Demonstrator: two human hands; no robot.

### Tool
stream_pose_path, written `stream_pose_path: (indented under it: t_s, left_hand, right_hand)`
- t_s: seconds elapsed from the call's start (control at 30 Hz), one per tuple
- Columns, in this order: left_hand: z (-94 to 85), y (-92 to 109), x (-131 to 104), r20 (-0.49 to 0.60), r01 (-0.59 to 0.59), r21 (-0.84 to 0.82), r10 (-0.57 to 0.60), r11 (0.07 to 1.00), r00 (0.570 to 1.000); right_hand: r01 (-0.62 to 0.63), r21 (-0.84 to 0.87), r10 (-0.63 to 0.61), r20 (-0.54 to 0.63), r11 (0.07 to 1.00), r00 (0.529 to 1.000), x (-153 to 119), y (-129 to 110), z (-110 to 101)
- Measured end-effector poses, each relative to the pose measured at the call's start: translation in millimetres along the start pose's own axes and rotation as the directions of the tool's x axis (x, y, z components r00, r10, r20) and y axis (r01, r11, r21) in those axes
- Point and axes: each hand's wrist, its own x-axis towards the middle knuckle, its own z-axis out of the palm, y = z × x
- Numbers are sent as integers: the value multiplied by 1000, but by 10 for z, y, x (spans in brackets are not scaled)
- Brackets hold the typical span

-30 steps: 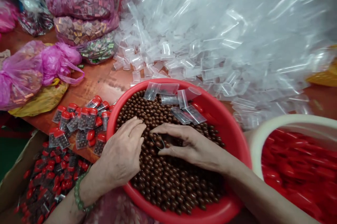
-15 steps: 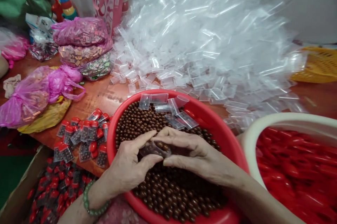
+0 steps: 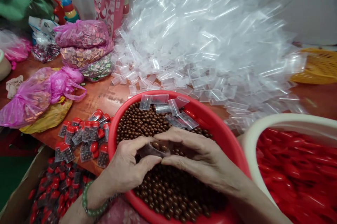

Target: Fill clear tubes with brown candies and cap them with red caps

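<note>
A red basin (image 3: 113,125) holds many round brown balls (image 3: 173,190). Over its middle, my left hand (image 3: 134,160) pinches a small clear plastic case (image 3: 151,151) between thumb and fingers. A few brown balls show at the case's opening. My right hand (image 3: 195,155) curves round from the other side, its thumb and fingertips touching the case's right end; its palm side is partly hidden. Several clear cases (image 3: 184,120) rest on the balls at the basin's back edge.
Behind the basin rises a big heap of clear cases (image 3: 205,48). A white tub (image 3: 249,146) of red caps (image 3: 297,171) stands right. Filled red-capped cases (image 3: 89,131) lie left, above a box (image 3: 28,182) of more. Pink bags (image 3: 37,94) sit back left.
My right hand has shifted slightly left and lower, its fingers arching more over the case. The left hand still grips the case. The whole view has shifted a little.
</note>
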Motion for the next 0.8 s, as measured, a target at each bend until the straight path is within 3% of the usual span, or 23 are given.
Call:
stream_pose_path:
  t_s: [0.3, 0.5, 0.67, 0.8]
  left_hand:
    - [-33, -75, 25, 70, -40, 118, 31, 992, 997]
    - [-43, -48, 20, 69, 30, 79, -35, 996, 997]
    - [-45, -104, 39, -47, 96, 95, -92, 991, 995]
    - [-35, -153, 17, -178, 82, -86, -97, 993, 979]
  right_hand:
    - [66, -55, -62, 69, 996, 996, 62, 5, -10]
    - [99, -102, -96, 34, 990, 995, 65, 40, 74]
    - [35, -136, -48, -89, 990, 995, -72, 59, 170]
    - [-72, -246, 67, -28, 967, 997, -245, 75, 18]
